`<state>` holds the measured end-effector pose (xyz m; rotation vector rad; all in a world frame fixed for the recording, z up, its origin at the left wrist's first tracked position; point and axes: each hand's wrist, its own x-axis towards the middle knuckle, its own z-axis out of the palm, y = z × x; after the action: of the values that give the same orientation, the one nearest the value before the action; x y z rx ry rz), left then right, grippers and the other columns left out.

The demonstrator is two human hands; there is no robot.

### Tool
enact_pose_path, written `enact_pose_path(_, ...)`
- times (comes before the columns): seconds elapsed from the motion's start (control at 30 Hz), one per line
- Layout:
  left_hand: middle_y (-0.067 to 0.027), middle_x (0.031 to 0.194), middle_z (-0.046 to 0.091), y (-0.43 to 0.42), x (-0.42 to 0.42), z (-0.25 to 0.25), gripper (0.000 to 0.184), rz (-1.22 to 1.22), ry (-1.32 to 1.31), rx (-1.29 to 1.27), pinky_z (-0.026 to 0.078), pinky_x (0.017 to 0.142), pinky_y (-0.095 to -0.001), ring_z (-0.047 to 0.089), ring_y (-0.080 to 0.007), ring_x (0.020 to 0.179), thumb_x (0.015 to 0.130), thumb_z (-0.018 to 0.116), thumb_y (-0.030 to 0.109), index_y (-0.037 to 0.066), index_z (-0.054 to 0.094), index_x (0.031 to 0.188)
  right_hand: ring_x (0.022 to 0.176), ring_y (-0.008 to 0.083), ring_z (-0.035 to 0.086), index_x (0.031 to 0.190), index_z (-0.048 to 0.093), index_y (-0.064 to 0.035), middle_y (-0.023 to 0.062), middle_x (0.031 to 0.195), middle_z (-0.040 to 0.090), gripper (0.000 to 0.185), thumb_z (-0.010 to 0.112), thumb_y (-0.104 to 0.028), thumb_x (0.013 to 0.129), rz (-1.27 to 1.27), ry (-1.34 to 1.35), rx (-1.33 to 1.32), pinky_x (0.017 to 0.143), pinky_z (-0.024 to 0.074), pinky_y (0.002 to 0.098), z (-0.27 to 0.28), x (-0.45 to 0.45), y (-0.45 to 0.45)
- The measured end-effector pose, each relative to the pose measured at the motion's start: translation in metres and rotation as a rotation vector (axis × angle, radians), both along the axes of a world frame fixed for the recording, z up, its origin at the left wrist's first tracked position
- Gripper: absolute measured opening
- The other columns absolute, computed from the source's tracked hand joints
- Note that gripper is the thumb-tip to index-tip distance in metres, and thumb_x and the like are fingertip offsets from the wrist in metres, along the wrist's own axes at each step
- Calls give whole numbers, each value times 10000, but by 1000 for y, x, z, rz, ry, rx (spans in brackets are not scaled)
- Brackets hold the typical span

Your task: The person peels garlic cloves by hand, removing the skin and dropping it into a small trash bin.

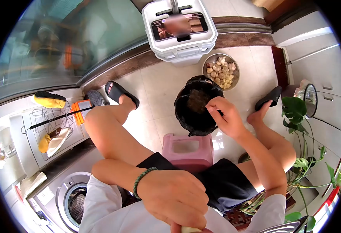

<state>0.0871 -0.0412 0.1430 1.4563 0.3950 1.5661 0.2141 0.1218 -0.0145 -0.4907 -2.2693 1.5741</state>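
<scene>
My left hand (pixel 174 198), with a green braided bracelet at the wrist, is closed close to my body around a pale piece (pixel 190 229) that shows at the bottom edge; it looks like garlic. My right hand (pixel 224 116) hangs over the right rim of a bin lined with a black bag (pixel 186 116). Its thumb and index finger are pinched together, and anything between them is too small to make out. Brownish scraps (pixel 198 101) lie inside the bin. Behind the bin, a metal bowl (pixel 237 77) holds many garlic bulbs and cloves (pixel 221 70).
A pink stool (pixel 188 157) stands between my legs, in front of the bin. Beyond is a white box with a phone (pixel 180 26). Leafy plants (pixel 294 110) stand at right; a wire rack (pixel 50 116) and a washing machine (pixel 75 200) are at left.
</scene>
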Motion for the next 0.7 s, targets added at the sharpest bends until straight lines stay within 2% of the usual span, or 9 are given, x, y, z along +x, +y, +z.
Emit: enact_pose_path(0.7, -44, 675, 477, -2, -2, -4, 424, 8, 26, 18, 303, 436, -287, 461, -172, 496, 1043, 403, 371, 10, 585, 912, 720, 311, 595, 877, 605, -1, 130, 822, 596, 54, 607, -51, 897, 67, -19, 10, 638, 474, 370, 8, -4, -4)
